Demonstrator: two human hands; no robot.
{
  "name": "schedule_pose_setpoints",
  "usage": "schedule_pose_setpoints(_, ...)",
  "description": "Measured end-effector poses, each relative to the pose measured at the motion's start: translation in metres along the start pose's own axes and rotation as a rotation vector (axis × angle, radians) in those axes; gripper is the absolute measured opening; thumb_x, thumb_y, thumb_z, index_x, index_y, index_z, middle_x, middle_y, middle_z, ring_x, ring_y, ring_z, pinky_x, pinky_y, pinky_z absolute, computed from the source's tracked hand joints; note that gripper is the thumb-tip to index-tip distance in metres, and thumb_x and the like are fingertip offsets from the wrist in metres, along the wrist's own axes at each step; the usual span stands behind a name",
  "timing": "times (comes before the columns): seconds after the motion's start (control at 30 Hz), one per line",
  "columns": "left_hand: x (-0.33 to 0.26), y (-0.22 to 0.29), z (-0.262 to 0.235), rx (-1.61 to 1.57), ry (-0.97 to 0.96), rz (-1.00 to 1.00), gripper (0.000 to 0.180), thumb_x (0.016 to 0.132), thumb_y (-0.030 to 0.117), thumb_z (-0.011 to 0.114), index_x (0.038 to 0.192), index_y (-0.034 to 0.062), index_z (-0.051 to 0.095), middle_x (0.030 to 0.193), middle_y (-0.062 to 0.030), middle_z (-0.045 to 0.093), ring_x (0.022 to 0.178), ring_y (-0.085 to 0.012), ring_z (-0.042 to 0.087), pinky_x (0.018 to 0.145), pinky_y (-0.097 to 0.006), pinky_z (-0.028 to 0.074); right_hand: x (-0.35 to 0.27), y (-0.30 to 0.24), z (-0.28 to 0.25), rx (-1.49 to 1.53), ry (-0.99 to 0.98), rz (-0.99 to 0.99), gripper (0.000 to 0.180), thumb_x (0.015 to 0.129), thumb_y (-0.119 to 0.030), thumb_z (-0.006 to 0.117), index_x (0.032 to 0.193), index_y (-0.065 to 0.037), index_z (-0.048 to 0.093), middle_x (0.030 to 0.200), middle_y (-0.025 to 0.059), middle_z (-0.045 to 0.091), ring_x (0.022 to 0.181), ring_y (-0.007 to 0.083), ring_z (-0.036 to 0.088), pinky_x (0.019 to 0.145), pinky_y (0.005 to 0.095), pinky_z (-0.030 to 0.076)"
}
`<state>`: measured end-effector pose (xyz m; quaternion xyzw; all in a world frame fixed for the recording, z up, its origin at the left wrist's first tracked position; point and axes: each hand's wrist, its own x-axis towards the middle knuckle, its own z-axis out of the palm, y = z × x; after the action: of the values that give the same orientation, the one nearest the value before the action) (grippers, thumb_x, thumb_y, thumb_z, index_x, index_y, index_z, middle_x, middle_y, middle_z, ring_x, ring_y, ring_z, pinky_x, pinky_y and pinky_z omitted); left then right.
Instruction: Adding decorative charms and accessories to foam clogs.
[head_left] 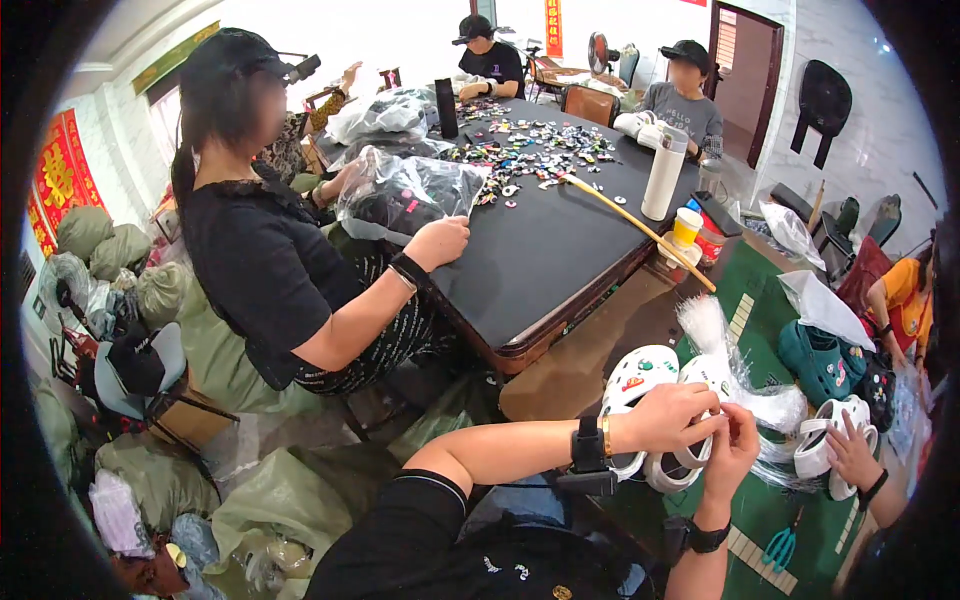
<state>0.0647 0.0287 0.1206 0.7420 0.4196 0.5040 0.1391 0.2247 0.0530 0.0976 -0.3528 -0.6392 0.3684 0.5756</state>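
Observation:
My left hand [665, 420] reaches in from the left over a pair of white clogs, its fingers pinched together. Beside it, my right hand [735, 448] is also closed, fingertips meeting the left ones. Whatever they pinch is too small to make out. Under and beyond my hands lie the white clogs, one clog [640, 372] with colourful shoe charms on its toe. A bundle of clear plastic strands [712, 335] lies just beyond. On the green tabletop [735, 500], near my right wrist, is a pair of teal-handled pliers or snips [783, 545].
At right, another person's hand [852, 455] rests on a white clog [822, 440], near teal clogs [820, 360]. Charms [540, 145] cover a black table [530, 260], with a stick [640, 230] and white bottle [664, 175]. A person [270, 240] holds a bagged item. Sacks [290, 510] crowd the left floor.

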Motion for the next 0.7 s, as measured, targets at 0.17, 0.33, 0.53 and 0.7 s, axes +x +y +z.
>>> schedule_pose_setpoints(0.17,0.000,-0.011,0.006,-0.016,0.071,0.044,0.016,0.088,0.018,0.065,0.085,0.0031,0.062,0.076,-0.0130,0.059,0.068,-0.0325,0.061,0.060,-0.041,0.049,0.002,-0.003,-0.001,-0.100,-0.057,-0.145,0.011,0.086,0.004,0.059,0.095,0.002,0.064,0.086,0.0065,0.060,0.077,0.0138,0.054,0.069,0.0253,0.043)
schedule_pose_setpoints(0.33,0.002,-0.006,0.007,-0.066,0.082,0.005,0.013,0.087,0.016,0.064,0.088,0.0035,0.062,0.079,-0.0137,0.063,0.071,-0.0336,0.062,0.062,-0.041,0.049,0.002,-0.003,-0.005,-0.029,-0.050,-0.118,0.008,0.086,0.003,0.060,0.093,0.002,0.063,0.085,0.0057,0.059,0.078,0.0130,0.053,0.071,0.0249,0.043)
schedule_pose_setpoints(0.53,0.001,-0.009,0.007,-0.085,0.009,-0.050,0.009,0.086,0.012,0.063,0.090,0.0033,0.061,0.079,-0.0156,0.064,0.074,-0.0324,0.064,0.064,-0.040,0.050,0.005,0.000,-0.009,-0.038,-0.088,-0.080,0.003,0.088,0.000,0.060,0.088,0.001,0.057,0.083,0.0033,0.055,0.075,0.0110,0.050,0.070,0.0242,0.041)
schedule_pose_setpoints(0.7,0.002,-0.007,0.007,-0.124,0.005,-0.086,0.010,0.087,0.012,0.063,0.089,0.0036,0.059,0.079,-0.0158,0.064,0.073,-0.0327,0.064,0.063,-0.039,0.049,0.005,0.008,-0.007,-0.008,-0.095,0.039,0.004,0.090,-0.002,0.057,0.088,0.000,0.054,0.079,0.0037,0.051,0.071,0.0129,0.047,0.066,0.0261,0.040)
